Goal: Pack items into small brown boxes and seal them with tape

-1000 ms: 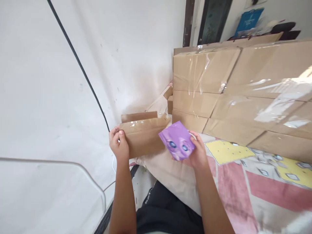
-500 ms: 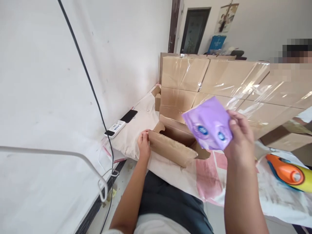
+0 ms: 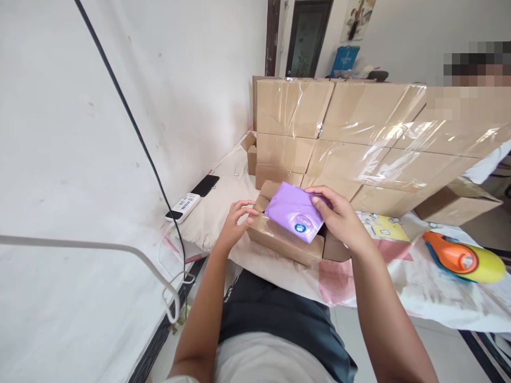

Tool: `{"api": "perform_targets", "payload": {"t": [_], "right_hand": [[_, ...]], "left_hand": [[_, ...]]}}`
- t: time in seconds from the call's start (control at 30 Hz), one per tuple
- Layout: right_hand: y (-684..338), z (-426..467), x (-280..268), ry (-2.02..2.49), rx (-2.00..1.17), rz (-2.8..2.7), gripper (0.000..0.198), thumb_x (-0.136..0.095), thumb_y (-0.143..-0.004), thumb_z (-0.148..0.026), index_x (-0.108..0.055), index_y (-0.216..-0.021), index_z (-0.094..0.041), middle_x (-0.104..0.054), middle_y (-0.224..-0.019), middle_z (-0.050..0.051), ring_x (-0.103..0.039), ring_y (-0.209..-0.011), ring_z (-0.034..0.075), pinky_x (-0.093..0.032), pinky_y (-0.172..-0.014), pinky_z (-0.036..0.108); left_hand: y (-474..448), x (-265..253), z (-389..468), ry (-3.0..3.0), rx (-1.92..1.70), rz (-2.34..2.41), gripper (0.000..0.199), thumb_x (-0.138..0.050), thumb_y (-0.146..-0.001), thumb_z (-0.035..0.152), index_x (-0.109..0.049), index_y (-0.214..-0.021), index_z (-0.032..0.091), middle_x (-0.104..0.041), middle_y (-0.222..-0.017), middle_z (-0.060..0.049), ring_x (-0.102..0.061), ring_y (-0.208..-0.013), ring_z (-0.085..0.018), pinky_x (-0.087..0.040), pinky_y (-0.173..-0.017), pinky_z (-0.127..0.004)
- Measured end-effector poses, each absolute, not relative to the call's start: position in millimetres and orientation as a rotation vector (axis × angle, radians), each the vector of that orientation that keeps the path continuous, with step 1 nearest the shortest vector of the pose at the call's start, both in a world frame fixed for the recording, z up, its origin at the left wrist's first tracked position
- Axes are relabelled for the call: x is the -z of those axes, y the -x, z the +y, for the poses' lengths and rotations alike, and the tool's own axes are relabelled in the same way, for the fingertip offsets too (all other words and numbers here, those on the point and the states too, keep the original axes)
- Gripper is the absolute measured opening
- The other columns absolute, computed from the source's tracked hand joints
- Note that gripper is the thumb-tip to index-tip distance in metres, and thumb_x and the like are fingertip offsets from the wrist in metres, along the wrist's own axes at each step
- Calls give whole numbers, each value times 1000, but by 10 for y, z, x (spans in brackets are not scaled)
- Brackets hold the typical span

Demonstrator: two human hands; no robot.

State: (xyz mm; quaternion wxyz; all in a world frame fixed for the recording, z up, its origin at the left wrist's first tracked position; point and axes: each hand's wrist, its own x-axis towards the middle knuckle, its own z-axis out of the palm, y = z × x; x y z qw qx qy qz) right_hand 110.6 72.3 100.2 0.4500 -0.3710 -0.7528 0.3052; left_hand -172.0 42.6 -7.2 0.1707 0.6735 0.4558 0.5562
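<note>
My right hand (image 3: 336, 214) grips a purple soft packet (image 3: 297, 210) with a blue oval logo by its right end. The packet is tilted over the mouth of an open cardboard box (image 3: 285, 246), partly covering the opening. At the box's left end is my left hand (image 3: 238, 223), its fingers bent and apart near the corner; whether they touch the cardboard I cannot tell. One box flap (image 3: 336, 249) sticks out on the right, under my right wrist. The inside of the box is mostly hidden.
Behind stands a wall of taped cartons (image 3: 355, 125). An orange and yellow tape dispenser (image 3: 465, 259) lies at right, near a yellow printed sheet (image 3: 385, 227) and another open box (image 3: 455, 202). At left are a phone (image 3: 205, 185) and a white device (image 3: 183, 206). A person is partly visible at right.
My right hand has brought the purple packet left and down onto the box opening. My left hand's fingers have loosened from the box's near wall and spread.
</note>
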Motion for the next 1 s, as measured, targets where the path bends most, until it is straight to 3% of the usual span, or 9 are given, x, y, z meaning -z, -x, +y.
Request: {"api": "perform_targets", "payload": {"t": [0.1,0.2,0.3,0.37,0.43,0.63,0.8,0.9,1.0], "right_hand": [[-1158,798,-894,940,-797,-1735,23,-60,-94,-37,-73,-110,-25,-71,-105,3,-63,-89,18,-50,-76,30],[-1221,892,-829,938,-875,-1594,22,-65,-90,-39,-74,-105,-25,-72,-100,2,-63,-85,17,-49,-74,30],[-1266,958,-787,933,-879,-1477,21,-69,-86,-38,-74,-102,-25,-70,-96,2,-60,-78,16,-48,-69,29],[-1287,981,-758,950,-879,-1431,21,-69,-85,-37,-74,-102,-25,-70,-95,1,-59,-76,16,-47,-68,29],[-1301,994,-724,963,-889,-1403,20,-69,-85,-36,-74,-101,-25,-70,-94,1,-59,-75,16,-47,-68,29],[-1296,1000,-637,917,-793,-1358,21,-69,-85,-40,-72,-100,-26,-70,-99,3,-63,-87,19,-51,-76,31],[-1306,990,-674,896,-709,-1346,20,-67,-88,-41,-71,-102,-27,-70,-105,5,-65,-94,21,-53,-80,35],[-1347,999,-742,899,-665,-1354,20,-65,-90,-41,-70,-102,-26,-70,-106,5,-66,-97,22,-53,-83,37],[-1386,1015,-821,929,-578,-1395,21,-62,-92,-42,-69,-102,-26,-70,-106,5,-66,-100,23,-53,-86,39]], "left_hand": [[1675,-86,357,-2173,-1329,1481,26,-72,-86,46,-73,-104,28,-63,-134,-8,-47,-131,-31,-35,-113,-50],[1621,-123,289,-2267,-1249,1530,37,-71,-87,41,-68,-123,32,-67,-129,-8,-50,-130,-31,-34,-112,-50],[1623,-21,237,-1992,-1701,1535,36,-69,-89,38,-67,-124,30,-69,-86,-3,-65,-88,-23,-48,-91,-41],[1665,81,215,-1581,-2047,1567,30,-63,-93,37,-67,-120,26,-52,-61,5,-52,-57,-14,-47,-70,-31],[1728,169,208,-1320,-2171,1596,26,-60,-94,36,-67,-117,24,-39,-57,9,-40,-51,-11,-42,-62,-27],[1823,208,265,-1344,-2037,1715,30,-62,-92,31,-63,-121,24,-54,-82,1,-56,-78,-14,-45,-73,-25],[1667,-33,384,-1464,-1940,1667,21,-57,-96,34,-63,-114,24,-48,-63,6,-49,-57,-13,-42,-62,-25],[1537,-238,508,-1854,-1758,1590,26,-54,-97,28,-63,-122,26,-69,-103,-4,-64,-90,-18,-49,-84,-31],[1427,-390,588,-2200,-1351,1519,24,-58,-96,32,-68,-117,27,-70,-122,-5,-61,-116,-25,-41,-108,-43]]}}
